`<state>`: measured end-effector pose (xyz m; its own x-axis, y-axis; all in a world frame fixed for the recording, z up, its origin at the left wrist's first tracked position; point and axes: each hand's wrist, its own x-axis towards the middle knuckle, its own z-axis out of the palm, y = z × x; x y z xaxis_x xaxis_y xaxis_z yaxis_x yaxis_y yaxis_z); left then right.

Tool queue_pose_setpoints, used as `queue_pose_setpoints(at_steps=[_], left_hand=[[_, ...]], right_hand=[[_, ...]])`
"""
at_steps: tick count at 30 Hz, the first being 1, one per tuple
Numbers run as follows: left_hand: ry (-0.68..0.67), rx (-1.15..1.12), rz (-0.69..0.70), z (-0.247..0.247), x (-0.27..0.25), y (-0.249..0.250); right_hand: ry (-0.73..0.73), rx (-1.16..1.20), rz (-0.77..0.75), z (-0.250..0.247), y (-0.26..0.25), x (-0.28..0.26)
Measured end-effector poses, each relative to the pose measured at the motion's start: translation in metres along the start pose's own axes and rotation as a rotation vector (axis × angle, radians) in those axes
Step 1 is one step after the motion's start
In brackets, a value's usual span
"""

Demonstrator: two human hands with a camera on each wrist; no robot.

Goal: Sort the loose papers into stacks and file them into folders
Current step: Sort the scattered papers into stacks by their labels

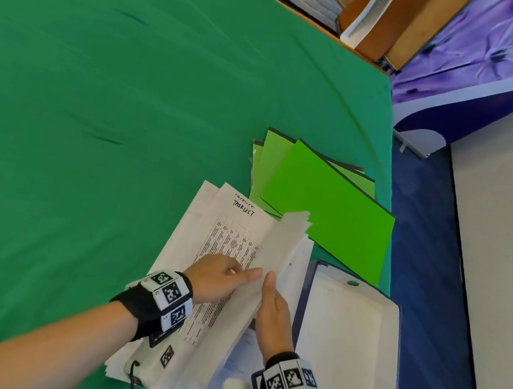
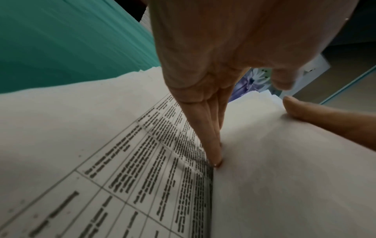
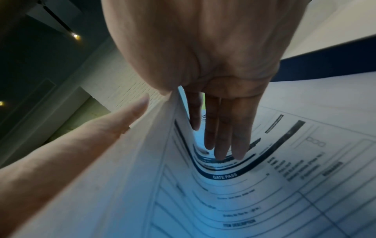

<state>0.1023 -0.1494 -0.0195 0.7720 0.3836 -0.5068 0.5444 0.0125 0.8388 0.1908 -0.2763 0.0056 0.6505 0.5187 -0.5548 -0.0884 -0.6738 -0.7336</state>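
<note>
Head view shows your left hand [image 1: 219,278] and your right hand [image 1: 274,310] meeting over a loose pile of white printed papers [image 1: 207,247] on the green cloth-covered table [image 1: 114,89]. Between the two hands a bundle of white sheets [image 1: 272,256] stands lifted on edge, curving up from the pile. Your right hand has its thumb on the near face of that bundle and its straight fingers [image 3: 221,136] slipped behind it, against a printed form headed "GATE PASS" [image 3: 224,176], so the sheets are pinched between thumb and fingers. Your left hand lies on the top sheet, a table of small print with "TASKLIST" handwritten at its head [image 1: 242,212]; in the left wrist view its straight, pressed-together fingers [image 2: 211,141] push into the crease where the lifted bundle meets the flat sheet, and they grip nothing.

Just beyond the pile, several bright green flat card folders [image 1: 329,212] lie fanned over one another. To the right of the papers, at the table's edge, sits an open dark blue box file with a white inside [image 1: 349,341].
</note>
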Motion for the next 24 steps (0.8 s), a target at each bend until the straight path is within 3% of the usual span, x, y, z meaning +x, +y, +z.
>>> queue_pose_setpoints(at_steps=[5,11,15,20,24], left_hand=[[0.005,-0.003,0.065,-0.003,0.001,0.003],[-0.016,-0.202,-0.072,-0.008,0.003,-0.007],[-0.023,-0.205,-0.041,-0.010,0.004,-0.008],[0.039,-0.185,-0.043,-0.020,0.005,-0.018],[0.116,-0.120,-0.124,-0.034,0.003,-0.033]], right_hand=[[-0.027,-0.002,0.035,0.005,-0.006,-0.004],[-0.088,0.027,0.020,0.010,-0.006,-0.005],[-0.077,-0.032,0.001,0.013,-0.005,-0.005],[0.145,-0.155,-0.051,0.010,-0.002,-0.001],[0.298,-0.245,-0.051,0.000,-0.007,-0.006]])
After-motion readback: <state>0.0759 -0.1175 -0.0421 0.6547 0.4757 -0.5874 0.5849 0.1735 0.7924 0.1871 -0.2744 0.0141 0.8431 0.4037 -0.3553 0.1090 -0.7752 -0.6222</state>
